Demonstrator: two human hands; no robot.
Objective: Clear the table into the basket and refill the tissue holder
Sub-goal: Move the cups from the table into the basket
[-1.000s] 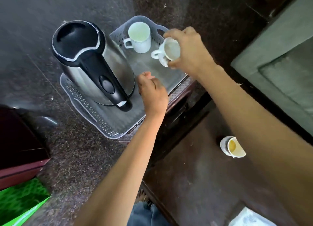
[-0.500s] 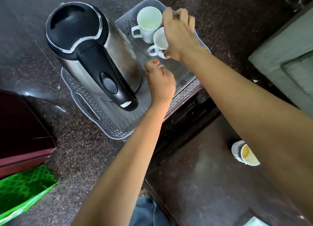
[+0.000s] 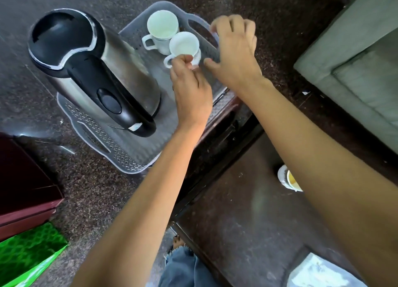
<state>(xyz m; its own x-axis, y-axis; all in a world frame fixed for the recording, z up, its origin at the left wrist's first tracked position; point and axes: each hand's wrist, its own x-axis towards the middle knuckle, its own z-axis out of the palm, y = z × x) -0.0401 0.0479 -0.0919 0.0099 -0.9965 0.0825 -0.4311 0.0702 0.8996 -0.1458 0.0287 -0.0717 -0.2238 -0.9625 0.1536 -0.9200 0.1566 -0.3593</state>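
A grey perforated basket (image 3: 120,157) lies on the speckled floor. In it stand a steel kettle (image 3: 97,71) with a black lid and handle, and two white cups side by side at the far end. My left hand (image 3: 191,88) pinches the handle of the nearer white cup (image 3: 183,44). The farther cup (image 3: 161,26) stands untouched behind it. My right hand (image 3: 234,54) hovers with spread fingers over the basket's right rim, just beside the nearer cup, and holds nothing.
A dark low table (image 3: 247,222) is at lower right. On it stands a cup with yellowish liquid (image 3: 289,179), partly behind my right arm, and a white packet (image 3: 318,273). A maroon box (image 3: 23,189) and green bag (image 3: 28,254) sit left; a grey sofa (image 3: 355,71) right.
My right hand lowered the white cup into the basket next to the other cup and let go of it. My left hand moved forward and took the cup's handle.
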